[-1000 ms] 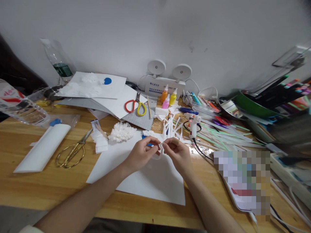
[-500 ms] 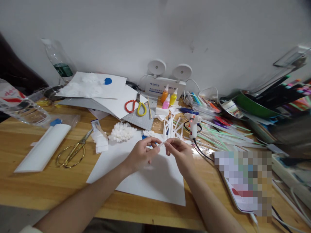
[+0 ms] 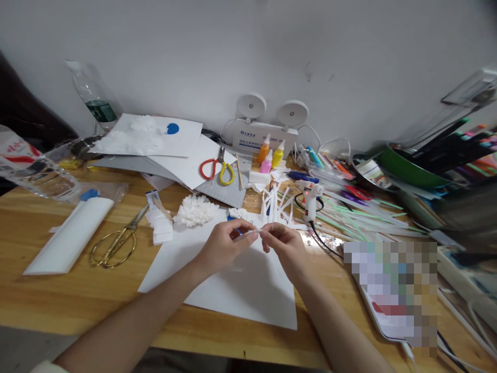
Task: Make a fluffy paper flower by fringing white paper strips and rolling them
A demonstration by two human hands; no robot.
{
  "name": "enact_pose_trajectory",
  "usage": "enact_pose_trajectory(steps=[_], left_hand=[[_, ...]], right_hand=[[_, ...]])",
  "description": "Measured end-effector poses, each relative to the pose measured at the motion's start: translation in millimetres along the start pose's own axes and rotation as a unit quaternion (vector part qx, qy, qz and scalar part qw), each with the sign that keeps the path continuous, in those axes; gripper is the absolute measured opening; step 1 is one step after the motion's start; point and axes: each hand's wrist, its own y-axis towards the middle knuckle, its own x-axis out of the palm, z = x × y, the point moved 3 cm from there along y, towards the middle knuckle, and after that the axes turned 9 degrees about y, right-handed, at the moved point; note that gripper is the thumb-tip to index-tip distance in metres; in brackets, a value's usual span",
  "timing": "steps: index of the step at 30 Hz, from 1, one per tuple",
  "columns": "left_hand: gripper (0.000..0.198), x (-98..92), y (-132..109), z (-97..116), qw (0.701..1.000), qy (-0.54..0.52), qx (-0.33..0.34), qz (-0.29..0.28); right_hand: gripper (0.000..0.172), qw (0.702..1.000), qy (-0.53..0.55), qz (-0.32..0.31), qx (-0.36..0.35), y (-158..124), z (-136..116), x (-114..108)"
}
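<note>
Pinching a thin white paper strip (image 3: 247,234) between them, the left hand (image 3: 222,247) and the right hand (image 3: 286,247) meet just above a smooth white sheet (image 3: 240,295), which lies flat on the wooden table (image 3: 58,300). Each hand is almost closed: thumb and forefinger press on one end of the strip, and the other fingers curl loosely. The strip is narrow and stretched nearly level over the far part of the sheet; I cannot tell if it is twisted or rolled.

From the hands, at 11 o'clock sits a fluffy white paper ball (image 3: 195,211) with a crumpled, ruffled surface. At 9 o'clock, well apart, lie golden metal scissors (image 3: 114,243). At 12 o'clock there is a loose heap of cut white strips (image 3: 274,203), some standing up. At 1 o'clock stands a white plastic glue gun (image 3: 310,199) with a black cord. Farther at 12 o'clock are three small bottles (image 3: 271,154), orange, pink and yellow, with pointed tips.
</note>
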Motion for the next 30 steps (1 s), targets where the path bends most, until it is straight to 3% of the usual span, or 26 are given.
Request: enact_pose_trajectory(steps=[13,24,30], left_hand=[[0.02,3.1,-2.0,2.7,0.998,-0.053,-0.016,-0.043],[0.017,2.4,-2.0,-0.3,0.999,-0.024,-0.006,-0.022],[0.017,1.8,-1.8,-1.3,1.0,0.011,-0.001,-0.008]], right_hand=[[0.011,1.0,-0.006,-0.005,0.002,-2.0,-0.3,2.5],[0.014,0.999,-0.028,0.011,0.015,-2.0,-0.5,1.4],[0.016,1.0,-0.023,-0.012,0.018,-2.4,-2.3,4.3]])
